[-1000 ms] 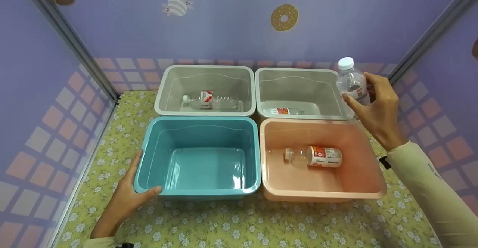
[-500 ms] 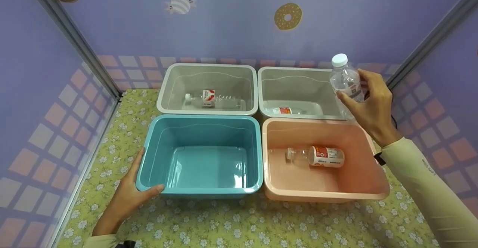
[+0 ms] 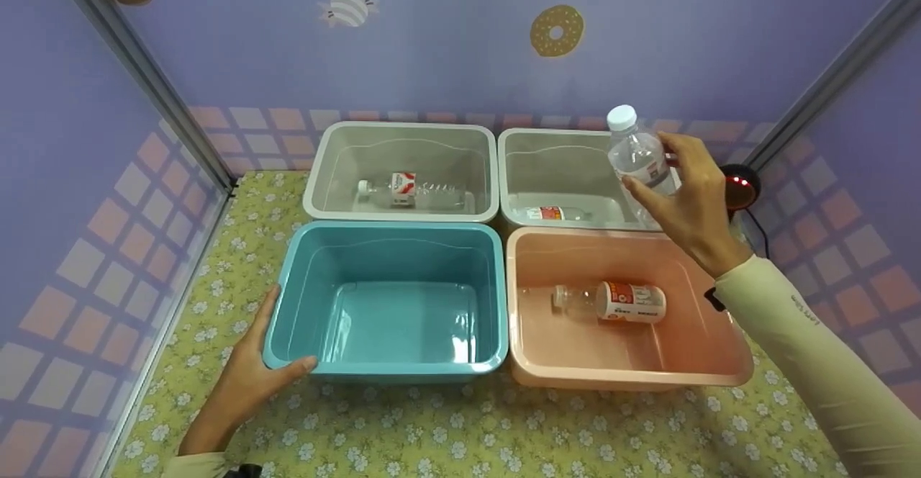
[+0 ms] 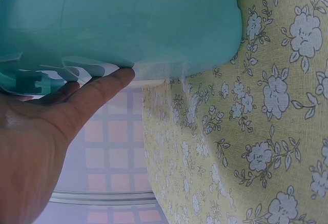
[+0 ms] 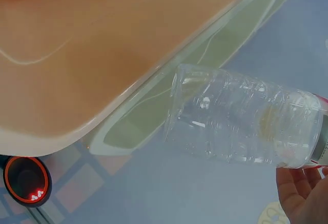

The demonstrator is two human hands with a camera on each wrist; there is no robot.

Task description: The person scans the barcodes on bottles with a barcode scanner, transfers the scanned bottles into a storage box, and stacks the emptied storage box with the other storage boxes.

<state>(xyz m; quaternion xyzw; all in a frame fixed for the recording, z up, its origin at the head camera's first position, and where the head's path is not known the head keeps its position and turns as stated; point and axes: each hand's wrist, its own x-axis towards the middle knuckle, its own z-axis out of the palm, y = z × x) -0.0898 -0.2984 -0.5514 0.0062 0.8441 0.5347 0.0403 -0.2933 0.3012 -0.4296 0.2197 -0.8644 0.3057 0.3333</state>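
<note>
In the head view my right hand point(image 3: 694, 201) holds a clear plastic bottle point(image 3: 637, 150) upright but slightly tilted, thumb and fingers around its label. White-capped, the bottle hangs over the right grey bin point(image 3: 557, 134) and the back rim of the peach bin point(image 3: 626, 377). Its ridged clear base fills much of the right wrist view. My left hand point(image 3: 248, 370) rests on the near left corner of the teal bin point(image 3: 388, 368). Its thumb lies on the front rim; straight fingers point(image 4: 105, 88) touch the outer wall in the left wrist view.
A bottle point(image 3: 406, 190) lies in the left grey bin point(image 3: 403, 128). Another bottle point(image 3: 550, 213) lies in the right grey bin, and a third bottle point(image 3: 622, 301) in the peach bin. A round black device point(image 3: 741, 188) with red lights stands behind my right hand. Purple walls enclose the flowered tabletop point(image 3: 388, 427).
My right hand has moved left with the bottle, from beyond the right grey bin's right side to over it. The black device has come into sight. My left hand stays at the teal bin.
</note>
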